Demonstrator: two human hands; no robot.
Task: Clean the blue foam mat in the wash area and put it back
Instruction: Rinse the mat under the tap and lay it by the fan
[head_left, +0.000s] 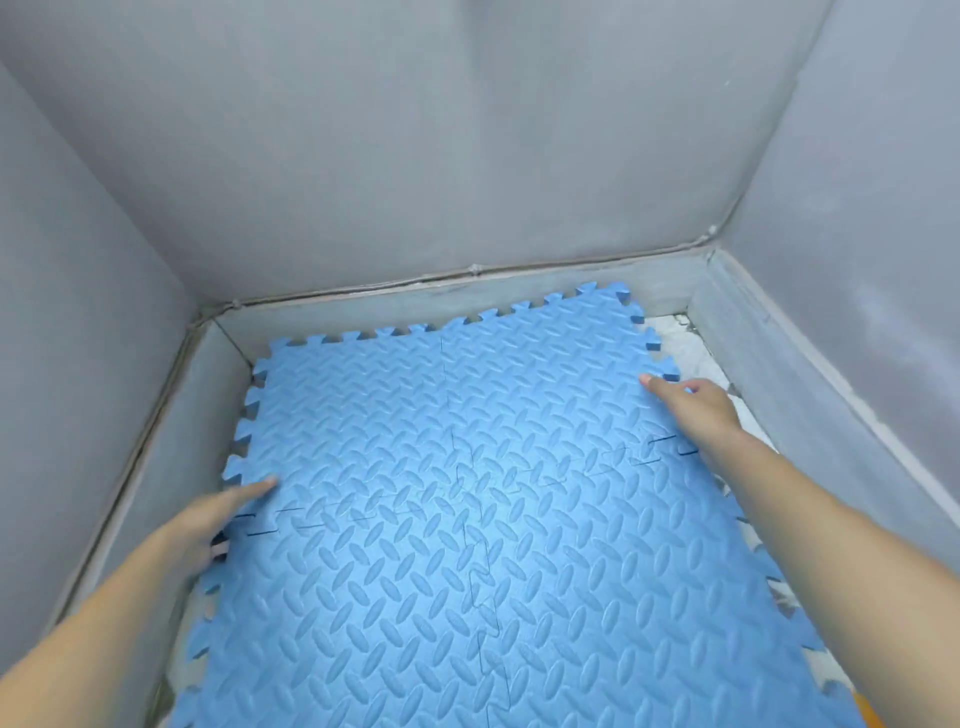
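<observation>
In the head view, the blue foam mat (467, 493) is seen lying flat on the floor of a grey-walled corner, filling the middle and the 6 o'clock part of the picture. It is made up of interlocking tiles with a raised oval tread, and its toothed edges are set close to the low grey skirting (171, 415) at 9 o'clock and at 12 o'clock. A seam between tiles is seen running from side to side near the middle, and another from 12 o'clock down to 6 o'clock.

The left hand (218, 525) is placed at the mat's 9 o'clock edge, with the thumb laid straight on top of the foam and the fingers curled round the toothed edge beneath, so the edge is gripped. The right hand (696, 405) is placed at the 2 o'clock edge, thumb stretched across the top surface and the fingers wrapped over the rim, so that edge is held too. The two hands are kept well apart, one at each side of the mat.

A strip of pale floor (691, 353) is shown between the mat and the right-hand skirting at 2 o'clock. A small orange patch (867, 712) is glimpsed at 5 o'clock; what it is cannot be told.
</observation>
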